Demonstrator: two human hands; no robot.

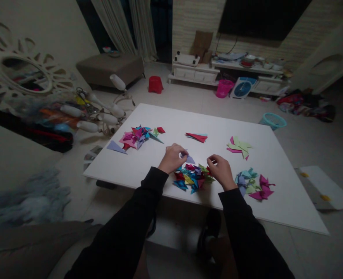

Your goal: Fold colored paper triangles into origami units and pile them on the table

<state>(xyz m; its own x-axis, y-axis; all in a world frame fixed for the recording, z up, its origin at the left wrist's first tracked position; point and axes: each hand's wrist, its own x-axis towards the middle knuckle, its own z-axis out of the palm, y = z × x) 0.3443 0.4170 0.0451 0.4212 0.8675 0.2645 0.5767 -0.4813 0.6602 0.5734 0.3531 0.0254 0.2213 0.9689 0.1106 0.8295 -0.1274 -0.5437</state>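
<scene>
Between the thumb and fingers of my left hand (174, 158) is a lavender folded paper piece (190, 159), held just over the white table. My right hand (220, 169) is a short way to the right, its fingers curled in toward the thumb; anything in them is too small to make out. Below and between both hands lies a pile of small colourful origami pieces (192, 179), in blue, red, yellow, green and purple. To the right of my right hand are more folded papers (251, 183) in pale blue, green and magenta.
The white table (160, 116) also bears a mixed origami heap (136, 136) at left, red and teal folded strips (197, 137) at centre back, and green and magenta folded strips (240, 147) at right. A teal basket (273, 121) stands on the floor beyond the table's right edge.
</scene>
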